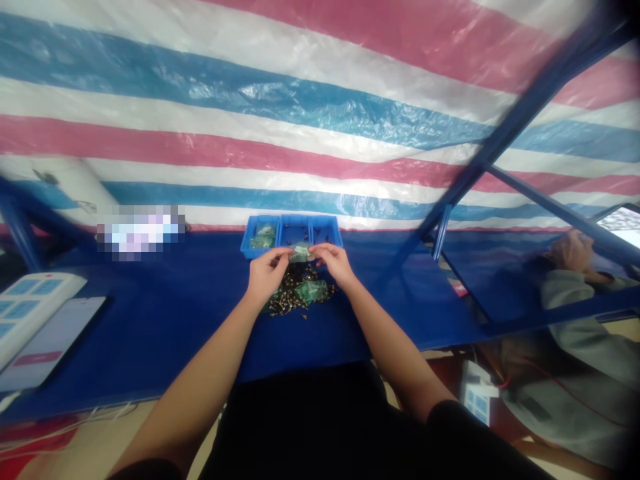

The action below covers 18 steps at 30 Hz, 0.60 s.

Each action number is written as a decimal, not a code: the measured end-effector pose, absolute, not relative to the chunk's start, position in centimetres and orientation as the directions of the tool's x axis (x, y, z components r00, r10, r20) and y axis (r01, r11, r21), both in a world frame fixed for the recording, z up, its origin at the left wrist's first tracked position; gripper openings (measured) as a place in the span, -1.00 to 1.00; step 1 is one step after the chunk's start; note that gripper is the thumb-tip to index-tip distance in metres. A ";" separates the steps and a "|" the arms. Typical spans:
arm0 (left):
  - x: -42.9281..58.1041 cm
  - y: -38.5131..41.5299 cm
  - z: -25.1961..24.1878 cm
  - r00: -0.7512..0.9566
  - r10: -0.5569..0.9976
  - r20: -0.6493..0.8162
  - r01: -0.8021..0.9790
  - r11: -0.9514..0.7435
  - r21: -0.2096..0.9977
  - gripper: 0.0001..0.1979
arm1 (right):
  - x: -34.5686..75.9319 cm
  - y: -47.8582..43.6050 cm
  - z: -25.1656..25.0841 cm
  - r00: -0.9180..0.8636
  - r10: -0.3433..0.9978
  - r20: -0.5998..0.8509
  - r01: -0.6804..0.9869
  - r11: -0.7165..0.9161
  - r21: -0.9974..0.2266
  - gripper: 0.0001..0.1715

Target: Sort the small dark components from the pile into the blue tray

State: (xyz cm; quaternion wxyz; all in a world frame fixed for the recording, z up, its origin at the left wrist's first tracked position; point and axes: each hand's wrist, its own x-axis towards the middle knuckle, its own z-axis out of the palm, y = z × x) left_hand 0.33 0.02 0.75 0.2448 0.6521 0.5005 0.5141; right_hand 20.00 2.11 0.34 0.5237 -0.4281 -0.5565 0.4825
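Between my two hands is a small clear greenish plastic bag point(301, 251), pinched at its left edge by my left hand point(267, 272) and at its right edge by my right hand point(335, 261). What the bag holds is too small to make out. Below it lies a pile of small screw-like metal pieces point(287, 293) on the blue table. Another green-tinted plastic bag point(313, 291) rests on the pile. Just behind my hands stand three joined blue bins; the left bin point(255, 253) holds similar bags, while a few dark bits lie in the middle bin point(294, 220) and right bin point(338, 233).
A white power strip point(47, 287) and a phone point(55, 340) lie at the left of the blue table point(180, 307). Blue metal frame bars point(480, 167) slant up at the right, with a grey-sleeved person point(575, 307) beyond. Striped plastic sheeting point(300, 147) hangs behind.
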 end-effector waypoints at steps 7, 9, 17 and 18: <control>0.5 0.3 0.6 -0.078 0.904 0.421 0.403 -0.358 0.842 -0.75 | 19.7 1.9 0.1 -0.080 0.974 0.211 -0.022 0.210 -0.978 -0.68; 0.5 0.3 0.6 -0.085 0.906 0.414 0.381 -0.354 0.854 -0.72 | 19.7 1.9 0.1 -0.088 0.977 0.194 -0.040 0.191 -0.981 -0.66; 0.2 0.7 0.4 -0.055 0.937 0.345 0.325 -0.310 0.893 -0.59 | 19.7 2.1 0.0 -0.110 0.986 0.125 -0.072 0.118 -0.990 -0.54; 0.2 0.7 0.4 -0.057 0.939 0.339 0.332 -0.303 0.893 -0.60 | 19.7 2.1 -0.1 -0.104 0.986 0.130 -0.062 0.124 -0.990 -0.57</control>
